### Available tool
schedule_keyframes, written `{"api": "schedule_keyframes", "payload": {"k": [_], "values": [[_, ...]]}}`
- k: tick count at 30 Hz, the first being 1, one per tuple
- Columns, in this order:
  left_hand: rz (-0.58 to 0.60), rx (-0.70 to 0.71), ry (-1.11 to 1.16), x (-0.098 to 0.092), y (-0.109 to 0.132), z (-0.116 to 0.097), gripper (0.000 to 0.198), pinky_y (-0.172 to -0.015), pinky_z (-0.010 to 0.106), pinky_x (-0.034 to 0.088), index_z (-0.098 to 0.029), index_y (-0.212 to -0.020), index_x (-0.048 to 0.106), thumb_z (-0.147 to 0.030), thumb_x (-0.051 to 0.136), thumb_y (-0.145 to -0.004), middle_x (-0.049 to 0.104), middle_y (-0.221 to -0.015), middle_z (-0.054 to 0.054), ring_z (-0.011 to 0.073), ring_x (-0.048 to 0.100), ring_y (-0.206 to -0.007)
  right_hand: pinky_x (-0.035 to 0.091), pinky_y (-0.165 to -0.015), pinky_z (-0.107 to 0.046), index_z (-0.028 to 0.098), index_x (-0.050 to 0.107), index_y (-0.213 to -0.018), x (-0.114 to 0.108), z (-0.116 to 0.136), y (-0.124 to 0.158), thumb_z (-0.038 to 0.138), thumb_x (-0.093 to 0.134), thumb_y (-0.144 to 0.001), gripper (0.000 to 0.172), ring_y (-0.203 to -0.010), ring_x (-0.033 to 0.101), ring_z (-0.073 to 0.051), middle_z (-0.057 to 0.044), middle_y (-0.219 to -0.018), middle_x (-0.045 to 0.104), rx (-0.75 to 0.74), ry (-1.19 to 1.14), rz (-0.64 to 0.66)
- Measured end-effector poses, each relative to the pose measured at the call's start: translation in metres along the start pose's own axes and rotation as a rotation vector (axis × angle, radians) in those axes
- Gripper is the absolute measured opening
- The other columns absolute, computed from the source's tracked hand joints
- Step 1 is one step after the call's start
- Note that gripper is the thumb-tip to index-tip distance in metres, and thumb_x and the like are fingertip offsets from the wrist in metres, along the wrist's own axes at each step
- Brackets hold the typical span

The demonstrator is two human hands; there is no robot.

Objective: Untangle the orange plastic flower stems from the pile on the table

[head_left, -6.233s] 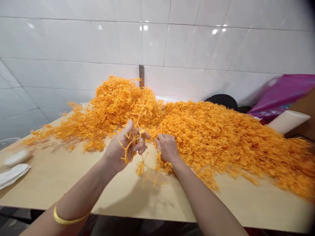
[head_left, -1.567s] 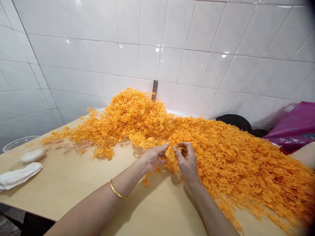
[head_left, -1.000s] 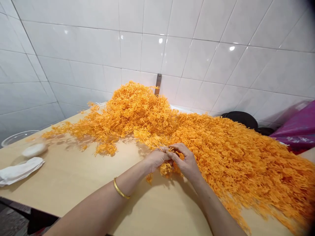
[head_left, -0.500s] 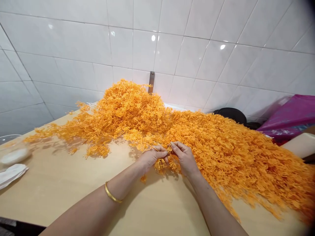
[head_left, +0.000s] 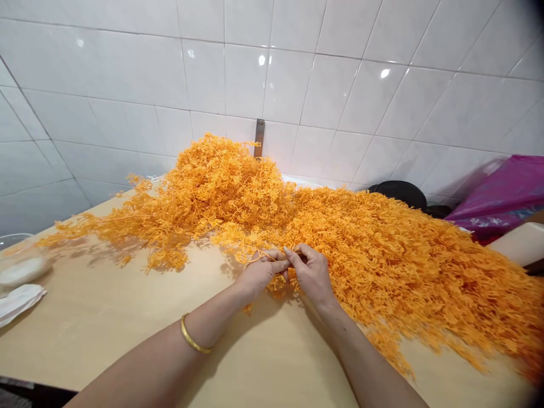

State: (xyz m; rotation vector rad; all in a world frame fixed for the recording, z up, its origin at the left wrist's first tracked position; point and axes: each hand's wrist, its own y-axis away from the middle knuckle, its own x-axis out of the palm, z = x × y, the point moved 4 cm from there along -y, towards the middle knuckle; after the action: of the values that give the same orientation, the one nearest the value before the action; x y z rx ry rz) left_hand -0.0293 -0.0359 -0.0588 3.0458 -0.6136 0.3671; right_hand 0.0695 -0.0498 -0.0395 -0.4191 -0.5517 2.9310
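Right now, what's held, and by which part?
Left hand and right hand pinch one orange sprig at the near edge of the pile; which part is hidden.

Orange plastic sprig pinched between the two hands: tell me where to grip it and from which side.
Probably grip the orange plastic sprig by its thin stem, where the left hand and right hand pinch it. Come from the near side over the wooden table: its frilly tips hang loose, and the heap of orange sprigs crowds the far side.
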Motion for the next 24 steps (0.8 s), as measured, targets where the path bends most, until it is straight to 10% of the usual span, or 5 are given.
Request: {"api": "schedule_keyframes", "payload": {"k": [5,11,24], "values": [[0.106,-0.009,0.193,-0.002,0.0,0.0,0.021,-0.059,0.022,0.037,-0.011,-0.048,0.056,-0.015,0.055,-0.069,0.049,-0.047,0.001,0.0097,0.05,-0.053,0.037,-0.038,-0.021,0.018,0.044,-0.055,0.008,-0.006,-0.003,0.036,0.053,-0.075,0.029,-0.037,0.044,-0.008,0.004,-0.042,0.048,0.149,-0.514,0.133],[0.158,-0.148,0.69,-0.005,0.003,-0.001,0.008,-0.045,0.016,0.035,-0.008,-0.067,0.058,-0.014,0.055,-0.072,0.039,-0.041,-0.004,0.004,0.039,-0.04,0.051,-0.058,-0.025,0.016,0.051,-0.059,-0.042,-0.03,-0.024,0.027,0.063,-0.066,0.017,-0.048,0.053,-0.008,0.004,-0.051,0.054,0.366,-0.899,-0.304],[-0.166,-0.254,0.79,-0.018,-0.005,0.013,0.013,-0.066,0.027,0.051,-0.011,-0.069,0.053,-0.015,0.045,-0.079,0.053,-0.059,0.002,0.0105,0.057,-0.061,0.041,-0.059,-0.024,0.02,0.059,-0.09,-0.027,-0.002,-0.013,0.037,0.058,-0.069,0.027,-0.059,0.045,-0.01,0.002,-0.066,0.047,0.041,-0.187,0.115]]}}
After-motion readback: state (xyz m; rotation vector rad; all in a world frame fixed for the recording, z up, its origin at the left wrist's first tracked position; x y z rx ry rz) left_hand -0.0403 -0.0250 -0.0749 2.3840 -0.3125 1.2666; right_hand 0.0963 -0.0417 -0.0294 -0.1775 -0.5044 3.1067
